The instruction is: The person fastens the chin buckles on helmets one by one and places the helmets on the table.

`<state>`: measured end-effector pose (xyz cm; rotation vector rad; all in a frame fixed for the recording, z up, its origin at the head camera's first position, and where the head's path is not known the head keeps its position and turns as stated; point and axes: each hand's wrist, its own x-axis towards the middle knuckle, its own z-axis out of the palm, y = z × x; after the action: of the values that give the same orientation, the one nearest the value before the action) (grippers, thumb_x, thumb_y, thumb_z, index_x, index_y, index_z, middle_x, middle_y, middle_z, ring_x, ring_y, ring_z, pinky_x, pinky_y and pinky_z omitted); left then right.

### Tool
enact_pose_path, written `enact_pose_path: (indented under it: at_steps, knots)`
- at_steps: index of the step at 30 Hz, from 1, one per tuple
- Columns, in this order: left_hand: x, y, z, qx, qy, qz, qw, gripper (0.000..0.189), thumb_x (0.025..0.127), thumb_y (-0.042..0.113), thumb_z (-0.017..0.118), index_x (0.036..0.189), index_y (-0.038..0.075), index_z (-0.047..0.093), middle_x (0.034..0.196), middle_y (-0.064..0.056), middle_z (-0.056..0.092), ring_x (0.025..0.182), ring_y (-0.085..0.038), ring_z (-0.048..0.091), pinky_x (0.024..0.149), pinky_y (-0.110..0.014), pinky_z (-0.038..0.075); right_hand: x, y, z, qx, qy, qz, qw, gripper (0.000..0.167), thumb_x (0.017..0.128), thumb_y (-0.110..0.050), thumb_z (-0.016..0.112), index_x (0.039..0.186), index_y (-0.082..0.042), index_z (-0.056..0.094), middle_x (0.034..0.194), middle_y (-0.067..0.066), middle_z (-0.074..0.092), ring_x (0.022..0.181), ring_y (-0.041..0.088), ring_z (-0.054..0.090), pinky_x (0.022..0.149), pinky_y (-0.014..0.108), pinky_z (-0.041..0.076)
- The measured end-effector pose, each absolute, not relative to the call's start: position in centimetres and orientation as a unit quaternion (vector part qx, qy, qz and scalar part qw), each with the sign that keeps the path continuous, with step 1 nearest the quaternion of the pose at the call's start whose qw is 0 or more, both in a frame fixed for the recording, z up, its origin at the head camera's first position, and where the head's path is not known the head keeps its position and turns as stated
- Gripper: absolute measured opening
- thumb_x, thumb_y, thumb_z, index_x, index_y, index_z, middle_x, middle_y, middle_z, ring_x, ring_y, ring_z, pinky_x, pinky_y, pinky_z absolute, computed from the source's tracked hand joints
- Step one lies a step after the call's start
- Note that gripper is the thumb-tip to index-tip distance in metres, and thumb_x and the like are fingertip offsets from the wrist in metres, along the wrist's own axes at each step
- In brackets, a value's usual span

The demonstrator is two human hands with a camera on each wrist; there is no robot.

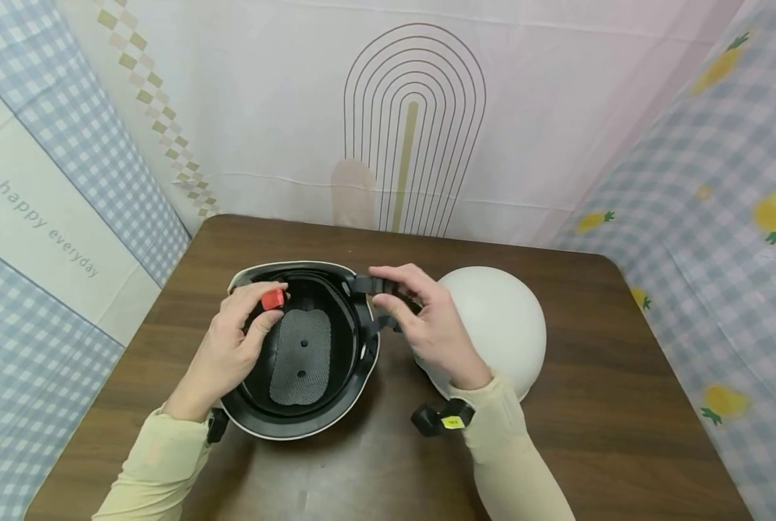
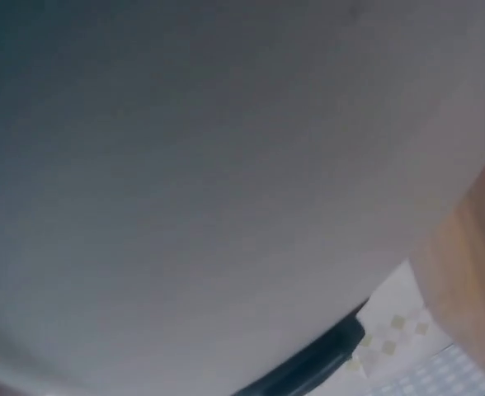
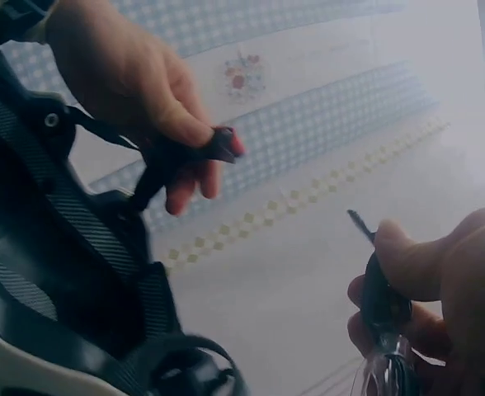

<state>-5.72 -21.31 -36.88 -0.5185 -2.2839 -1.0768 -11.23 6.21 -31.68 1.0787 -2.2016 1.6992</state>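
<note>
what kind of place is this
Probably a small indoor workspace screened off with cloth, perhaps for filming: patterned cloths stand on three sides of a brown table, with an upturned helmet on it.

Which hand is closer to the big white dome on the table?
Right. In the head view, the right hand overlaps the left edge of the white dome; the left hand is farther left, over the black-lined helmet.
</note>
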Motion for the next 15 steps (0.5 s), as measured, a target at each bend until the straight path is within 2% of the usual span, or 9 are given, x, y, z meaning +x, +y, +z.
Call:
enact_pose_path:
  at_steps: [2, 4, 10, 12, 15]
  knots:
    - [-5.7, -21.2, -37.1, -0.196, -0.854, -0.399, 0.270, 0.042, 0.083, -0.008, 0.069, 0.122, 0.004, 0.062, 0.116, -0.007, 0.064, 0.112, -0.023, 0.053, 0.101, -0.028, 0.031, -11.6, 5.5, -32.6, 0.361, -0.743, 0.560, 0.063, 0.034, 0.089, -0.003, 0.069, 0.123, -0.004, 0.065, 0.108, 0.008, 0.064, 0.085, 0.018, 0.056, 0.073, 0.028, 0.047]
    - [-5.8, -21.1, -37.3, -0.196, -0.858, -0.394, 0.263, 0.041, 0.082, -0.006, 0.070, 0.120, 0.005, 0.063, 0.114, -0.006, 0.064, 0.109, -0.023, 0.054, 0.101, -0.027, 0.032, -11.8, 4.8, -33.6, 0.362, -0.748, 0.554, 0.050, 0.035, 0.089, -0.008, 0.070, 0.124, -0.007, 0.065, 0.108, 0.005, 0.064, 0.085, 0.016, 0.056, 0.073, 0.028, 0.047]
    - [-5.8, -20.9, -37.6, -0.206, -0.868, -0.383, 0.240, 0.037, 0.083, -0.003, 0.071, 0.118, 0.008, 0.064, 0.106, -0.001, 0.064, 0.104, -0.021, 0.054, 0.101, -0.037, 0.031, -11.7, 3.2, -35.0, 0.392, -0.759, 0.519, 0.042, 0.032, 0.092, -0.019, 0.069, 0.124, -0.017, 0.065, 0.109, -0.006, 0.063, 0.094, 0.009, 0.057, 0.082, 0.030, 0.048]
    - [-5.8, -20.9, -37.5, -0.210, -0.871, -0.378, 0.234, 0.037, 0.084, -0.001, 0.071, 0.118, 0.010, 0.064, 0.104, 0.001, 0.063, 0.102, -0.019, 0.054, 0.101, -0.039, 0.031, -11.6, 2.8, -35.2, 0.400, -0.763, 0.507, 0.043, 0.032, 0.092, -0.020, 0.068, 0.124, -0.018, 0.064, 0.113, -0.008, 0.063, 0.102, 0.006, 0.056, 0.088, 0.030, 0.047]
    - [-5.9, -20.8, -37.5, -0.219, -0.872, -0.372, 0.230, 0.037, 0.084, 0.000, 0.071, 0.118, 0.011, 0.063, 0.102, 0.002, 0.062, 0.100, -0.017, 0.054, 0.100, -0.041, 0.031, -11.4, 2.4, -35.2, 0.406, -0.763, 0.501, 0.041, 0.031, 0.092, -0.019, 0.068, 0.123, -0.016, 0.065, 0.112, -0.006, 0.063, 0.105, 0.004, 0.055, 0.091, 0.029, 0.046]
